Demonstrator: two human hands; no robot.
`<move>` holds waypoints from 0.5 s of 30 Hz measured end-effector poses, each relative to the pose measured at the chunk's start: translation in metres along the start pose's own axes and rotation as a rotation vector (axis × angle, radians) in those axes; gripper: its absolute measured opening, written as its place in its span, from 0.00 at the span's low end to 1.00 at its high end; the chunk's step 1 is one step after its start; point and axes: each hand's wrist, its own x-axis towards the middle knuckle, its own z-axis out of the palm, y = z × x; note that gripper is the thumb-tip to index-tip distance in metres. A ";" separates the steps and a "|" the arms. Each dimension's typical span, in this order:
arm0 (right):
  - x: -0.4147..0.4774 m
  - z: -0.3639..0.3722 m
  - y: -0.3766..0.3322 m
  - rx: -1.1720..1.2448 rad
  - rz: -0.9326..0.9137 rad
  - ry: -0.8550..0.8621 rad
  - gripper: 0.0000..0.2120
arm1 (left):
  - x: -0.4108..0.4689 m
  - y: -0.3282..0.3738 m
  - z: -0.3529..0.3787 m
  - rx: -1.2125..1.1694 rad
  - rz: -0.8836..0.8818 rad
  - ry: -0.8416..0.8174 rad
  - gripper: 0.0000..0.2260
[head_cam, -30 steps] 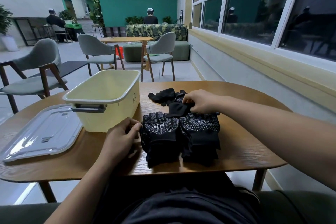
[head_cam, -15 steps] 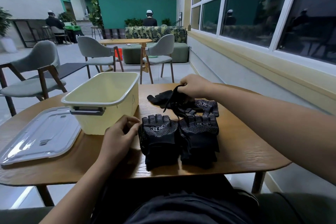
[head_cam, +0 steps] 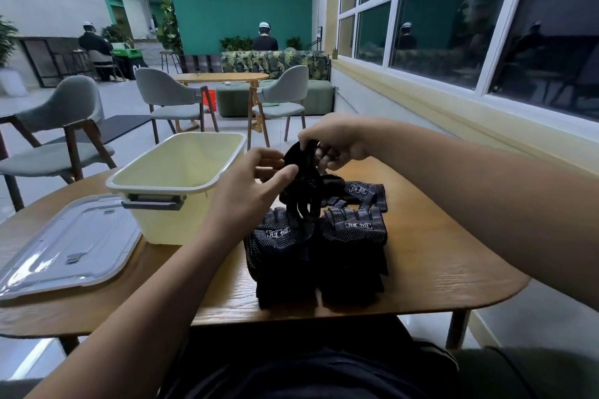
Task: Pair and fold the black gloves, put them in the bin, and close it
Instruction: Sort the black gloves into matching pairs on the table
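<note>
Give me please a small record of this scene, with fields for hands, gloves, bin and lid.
left hand: pinches the raised glove at its side
right hand: pinches the same glove at its top
raised glove: black, hangs limp over the table
glove piles: two, side by side near the table's front edge
loose glove: lies flat behind the right pile
bin: open, left of the piles, no glove seen inside
lid: flat on the table, left of the bin
</note>
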 end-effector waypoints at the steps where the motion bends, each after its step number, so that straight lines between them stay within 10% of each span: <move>1: 0.000 0.001 -0.002 0.028 0.009 -0.028 0.07 | 0.002 0.003 0.001 -0.008 -0.016 -0.022 0.18; 6: -0.001 0.006 -0.006 0.180 0.047 -0.129 0.09 | 0.010 0.016 0.002 0.015 -0.057 -0.109 0.30; 15: -0.012 0.018 0.003 0.699 -0.116 -0.254 0.08 | 0.020 0.013 -0.007 0.095 0.074 0.010 0.21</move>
